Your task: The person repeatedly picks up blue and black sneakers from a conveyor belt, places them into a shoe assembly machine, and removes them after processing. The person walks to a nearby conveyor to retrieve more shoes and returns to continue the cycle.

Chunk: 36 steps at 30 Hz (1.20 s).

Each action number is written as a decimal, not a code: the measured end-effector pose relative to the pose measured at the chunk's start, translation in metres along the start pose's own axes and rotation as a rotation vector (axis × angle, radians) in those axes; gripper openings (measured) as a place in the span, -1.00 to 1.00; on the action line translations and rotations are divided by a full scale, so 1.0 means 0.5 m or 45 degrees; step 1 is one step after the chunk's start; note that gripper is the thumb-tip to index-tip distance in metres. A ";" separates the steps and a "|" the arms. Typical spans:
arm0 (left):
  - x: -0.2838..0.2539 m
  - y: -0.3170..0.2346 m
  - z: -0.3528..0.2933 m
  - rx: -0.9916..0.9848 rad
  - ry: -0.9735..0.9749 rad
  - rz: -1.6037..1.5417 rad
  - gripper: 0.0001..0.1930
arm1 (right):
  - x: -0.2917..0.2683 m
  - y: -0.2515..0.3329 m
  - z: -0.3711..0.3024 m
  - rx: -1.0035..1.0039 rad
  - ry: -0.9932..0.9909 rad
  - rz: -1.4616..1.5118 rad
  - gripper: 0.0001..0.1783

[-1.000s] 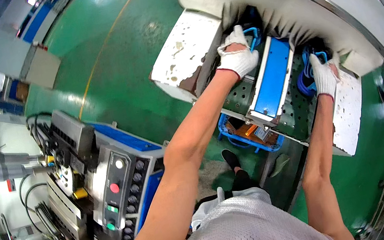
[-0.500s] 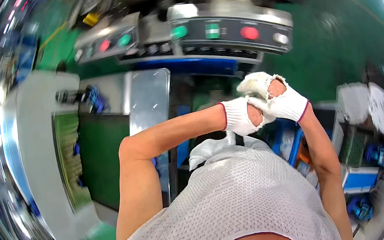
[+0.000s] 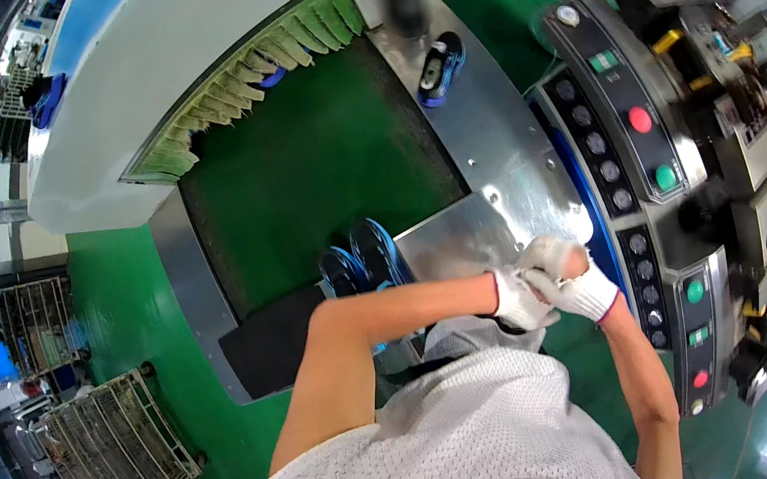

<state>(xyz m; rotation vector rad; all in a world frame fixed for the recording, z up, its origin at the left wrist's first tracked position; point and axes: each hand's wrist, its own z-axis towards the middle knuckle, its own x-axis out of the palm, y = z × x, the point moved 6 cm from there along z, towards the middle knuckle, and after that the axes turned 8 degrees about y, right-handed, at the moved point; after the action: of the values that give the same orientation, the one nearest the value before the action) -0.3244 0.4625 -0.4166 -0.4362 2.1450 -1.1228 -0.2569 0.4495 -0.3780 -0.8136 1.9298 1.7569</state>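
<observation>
My left hand (image 3: 521,302) and my right hand (image 3: 576,284) are pressed together in front of my body, both in white knit gloves. Bare skin shows through openings in the gloves near the wrists. The fingers of both hands are curled against each other, and whatever lies between them is hidden. Just beyond my left forearm stand two black-and-blue shoes, one (image 3: 341,272) beside the other (image 3: 375,249), at the near end of a green belt (image 3: 310,165). A metal plate (image 3: 483,228) lies beyond my hands.
A pale machine housing (image 3: 234,11) with a fringed curtain (image 3: 255,78) spans the belt's far end. Another shoe (image 3: 442,67) rests on the metal side ledge. On the right stands a machine with button panels (image 3: 630,107). Wire rack carts (image 3: 119,446) stand at left.
My view has turned left: the curtained machine now lies ahead, and the button panels have shifted to the right side. Both hands stay together.
</observation>
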 end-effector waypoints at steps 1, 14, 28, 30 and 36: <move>0.007 0.053 -0.010 0.011 -0.098 -0.060 -0.65 | 0.021 -0.029 0.046 -0.081 0.084 0.040 -0.79; -0.550 0.904 -0.735 -1.383 -1.751 0.842 -0.64 | -0.004 -0.216 0.298 0.689 -0.479 0.318 -0.52; -0.617 1.020 -0.757 -1.835 -0.594 0.463 -0.39 | 0.179 -0.232 -0.120 1.549 -0.149 0.474 -0.59; -0.526 0.959 -0.719 -1.754 -0.628 0.303 -0.36 | 0.215 -0.258 -0.135 1.397 -0.137 0.434 -0.58; -0.304 0.695 -0.591 -1.454 -0.811 0.148 -0.18 | 0.136 -0.194 0.000 1.100 -0.161 0.257 -0.59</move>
<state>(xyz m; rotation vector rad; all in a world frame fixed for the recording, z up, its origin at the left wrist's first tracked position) -0.4152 0.9233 -0.5192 -0.9741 1.9584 0.4042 -0.2437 0.4359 -0.4948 -0.1931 2.4125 0.8448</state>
